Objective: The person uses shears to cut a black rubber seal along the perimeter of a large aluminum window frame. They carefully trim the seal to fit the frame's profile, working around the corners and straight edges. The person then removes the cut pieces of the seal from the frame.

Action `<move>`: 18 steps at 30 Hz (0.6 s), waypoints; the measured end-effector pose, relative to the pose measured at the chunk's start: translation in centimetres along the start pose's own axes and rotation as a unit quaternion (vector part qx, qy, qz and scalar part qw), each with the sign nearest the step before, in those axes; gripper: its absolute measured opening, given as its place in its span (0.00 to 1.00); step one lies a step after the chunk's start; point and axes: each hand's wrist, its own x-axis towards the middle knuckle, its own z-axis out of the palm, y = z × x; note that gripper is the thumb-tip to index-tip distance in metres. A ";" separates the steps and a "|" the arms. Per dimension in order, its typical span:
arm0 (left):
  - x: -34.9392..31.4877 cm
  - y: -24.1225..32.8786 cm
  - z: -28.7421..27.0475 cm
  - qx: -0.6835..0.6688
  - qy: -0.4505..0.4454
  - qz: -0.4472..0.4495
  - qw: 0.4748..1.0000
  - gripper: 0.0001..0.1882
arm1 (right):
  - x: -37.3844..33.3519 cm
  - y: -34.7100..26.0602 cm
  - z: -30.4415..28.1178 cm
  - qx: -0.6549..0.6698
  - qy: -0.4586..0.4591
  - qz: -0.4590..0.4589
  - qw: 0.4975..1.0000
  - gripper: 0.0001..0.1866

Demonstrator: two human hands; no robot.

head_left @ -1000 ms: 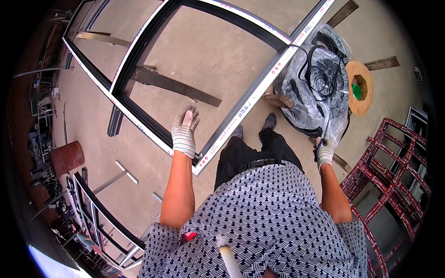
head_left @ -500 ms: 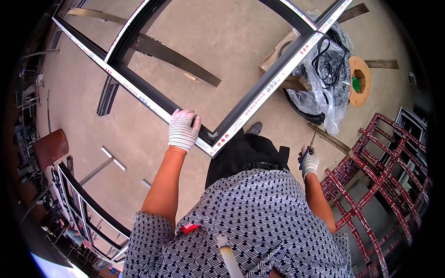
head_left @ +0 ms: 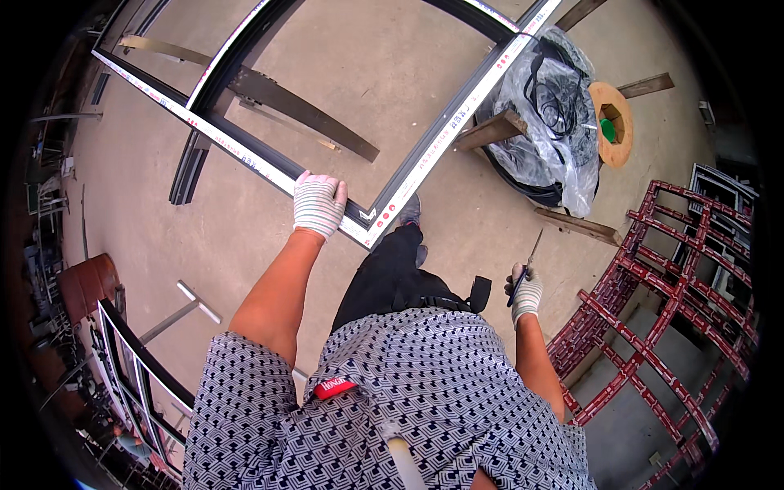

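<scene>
My left hand point(head_left: 319, 204), in a striped knit glove, is closed around one bar of a large black window frame point(head_left: 425, 167) near its closest corner. White film with red and dark print covers the frame's outer faces. A curved crossbar joins its two sides farther away. On the right, away from the frame, my gloved right hand point(head_left: 525, 294) grips a slim pointed tool point(head_left: 533, 251) with a blue handle. The tool's thin metal end points up and away from me; its exact kind is unclear.
Right of the frame lies a plastic-wrapped coil point(head_left: 543, 122) of black strip beside a round wooden spool end point(head_left: 612, 122). Red-wrapped lattice frames point(head_left: 653, 327) stand at right. A rusty drum point(head_left: 88, 287) and more frames point(head_left: 147, 367) are at left. Wooden beams point(head_left: 298, 114) lie below the frame.
My view and body have shifted, and a shoe now shows near the frame's corner. The right hand with the tool sits slightly farther left in view. The left hand keeps its hold.
</scene>
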 end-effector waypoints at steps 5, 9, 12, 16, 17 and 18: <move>-0.5 -0.4 0.1 0.016 0.014 0.001 1.000 0.13 | -5.1 10.2 -1.6 -0.004 0.002 0.127 0.992 0.15; -0.5 -0.2 0.3 0.010 0.034 0.015 0.999 0.14 | -9.4 15.5 -3.3 0.007 0.041 0.211 0.977 0.15; -0.4 -0.7 0.3 0.020 0.045 0.020 0.999 0.15 | -11.0 16.7 -3.2 0.053 0.060 0.199 0.977 0.15; -0.6 -0.8 -0.7 -0.001 0.043 0.020 0.999 0.14 | -12.1 14.9 -1.1 0.073 0.097 0.183 0.975 0.16; -0.4 -0.8 -0.6 -0.003 0.031 0.023 0.999 0.14 | -11.8 15.0 -0.3 0.083 0.103 0.189 0.973 0.16; -0.3 -0.8 -0.5 -0.002 0.021 0.024 0.999 0.14 | -11.4 14.5 1.0 0.084 0.106 0.196 0.971 0.16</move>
